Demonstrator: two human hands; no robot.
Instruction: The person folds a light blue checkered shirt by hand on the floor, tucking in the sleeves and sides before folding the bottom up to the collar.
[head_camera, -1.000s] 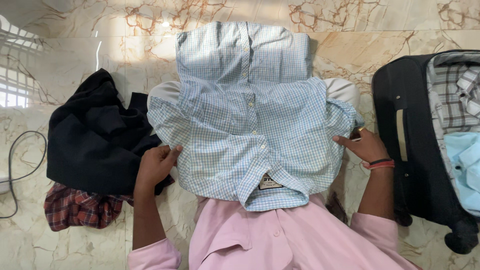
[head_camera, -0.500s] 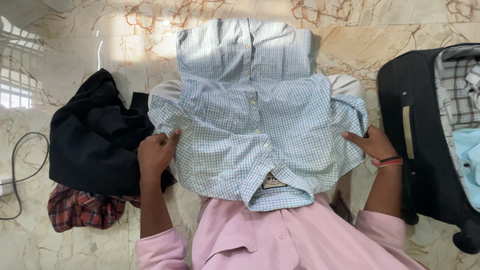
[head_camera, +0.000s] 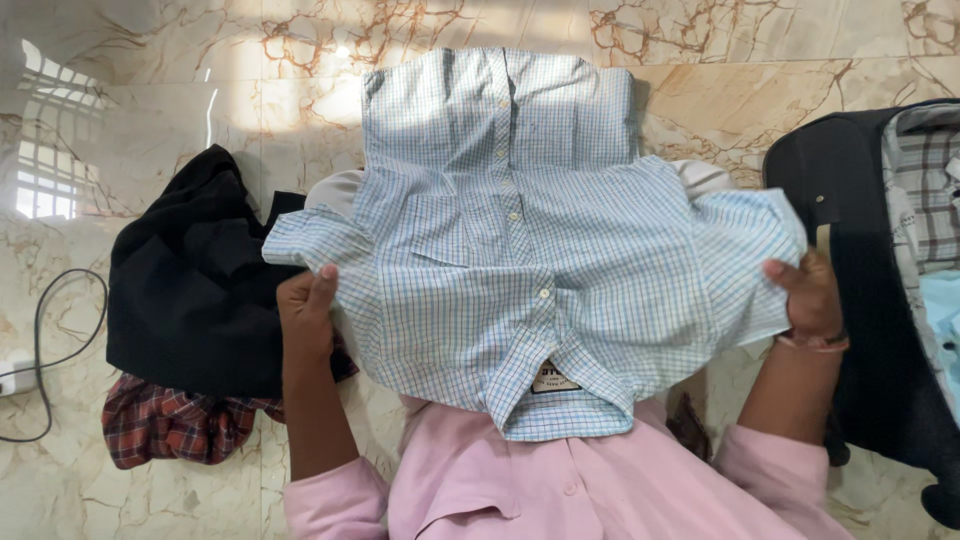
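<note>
A light blue checked shirt (head_camera: 520, 250) lies button side up over my lap and the marble floor, collar toward me. My left hand (head_camera: 305, 310) grips the shirt's left side near the short sleeve. My right hand (head_camera: 808, 295) grips the right side and holds that sleeve spread outward. A pale grey pad (head_camera: 335, 188) shows under the shirt at both shoulders. My pink shirt (head_camera: 560, 480) fills the bottom of the view.
A black garment (head_camera: 190, 280) lies heaped on the left over a red plaid cloth (head_camera: 175, 430). A dark cable (head_camera: 45, 340) loops at the far left. An open black suitcase (head_camera: 860, 300) with folded checked and light blue clothes stands at the right.
Both hands have closed on the shirt's sides and pulled them outward and up; the sleeves are now spread wider, the right one toward the suitcase.
</note>
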